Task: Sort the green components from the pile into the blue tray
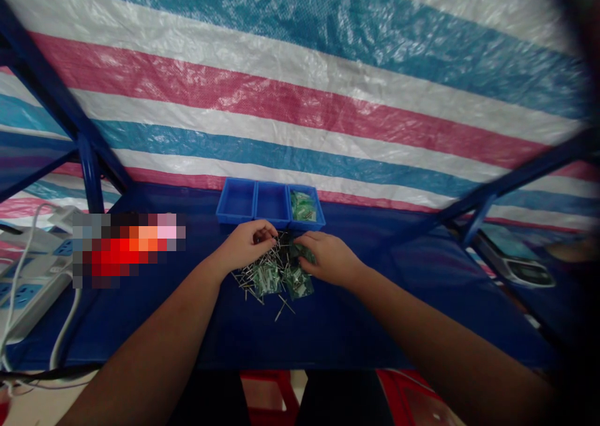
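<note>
A loose pile of thin metal pins [250, 282], each thicker at one end like a blind rivet, lies on the blue table. Over its upper left part is my left hand [246, 246], thumb and fingers curled in a pinch; what sits between the tips is too small to make out. My right hand [330, 260] reaches in from the other side, its thumb and fingers closed around a small green-tinted plastic bag [305, 251], partly hidden. Two similar clear bags, a left bag [266, 278] and a right bag [300, 283], lie on the near side of the pile.
Behind the pile stand three joined blue bins [237, 218]; the right one holds small green bags [302, 207]. White power strips [35, 301] with cables lie at the left. A scale [525, 270] stands at the right. A striped sheet [290, 101] hangs behind the table [375, 326].
</note>
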Tool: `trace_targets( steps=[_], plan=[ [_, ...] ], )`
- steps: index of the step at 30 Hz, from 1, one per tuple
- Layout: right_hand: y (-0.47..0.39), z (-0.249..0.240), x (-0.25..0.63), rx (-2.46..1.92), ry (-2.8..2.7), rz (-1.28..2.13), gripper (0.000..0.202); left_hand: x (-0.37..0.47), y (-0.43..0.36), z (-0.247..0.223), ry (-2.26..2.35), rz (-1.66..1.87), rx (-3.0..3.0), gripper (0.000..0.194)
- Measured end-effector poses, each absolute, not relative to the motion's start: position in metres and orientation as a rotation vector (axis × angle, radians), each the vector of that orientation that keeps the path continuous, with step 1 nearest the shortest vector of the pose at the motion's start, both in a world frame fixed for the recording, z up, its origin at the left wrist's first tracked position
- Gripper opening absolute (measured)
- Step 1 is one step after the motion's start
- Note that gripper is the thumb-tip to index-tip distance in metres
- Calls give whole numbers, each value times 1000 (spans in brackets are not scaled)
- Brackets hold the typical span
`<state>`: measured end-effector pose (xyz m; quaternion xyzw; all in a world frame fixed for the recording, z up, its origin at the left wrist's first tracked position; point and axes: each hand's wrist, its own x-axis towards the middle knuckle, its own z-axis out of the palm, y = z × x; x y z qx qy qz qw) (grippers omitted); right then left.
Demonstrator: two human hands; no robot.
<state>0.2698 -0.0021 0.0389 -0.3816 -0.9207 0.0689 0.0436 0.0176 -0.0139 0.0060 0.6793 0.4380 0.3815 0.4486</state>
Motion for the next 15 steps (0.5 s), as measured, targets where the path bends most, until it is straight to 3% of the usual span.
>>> trace_targets(
  steps=[7,13,15],
  plan=[
    [18,49,279,-1278,-2417,245,24,16,-13,5,1077,949,1687,16],
    [90,50,280,-1364,-1975,539,28,17,-13,5,1087,952,1687,14],
    [110,50,277,-1513,-1928,471,34,16,-13,5,1090,950,1691,15]
  ],
)
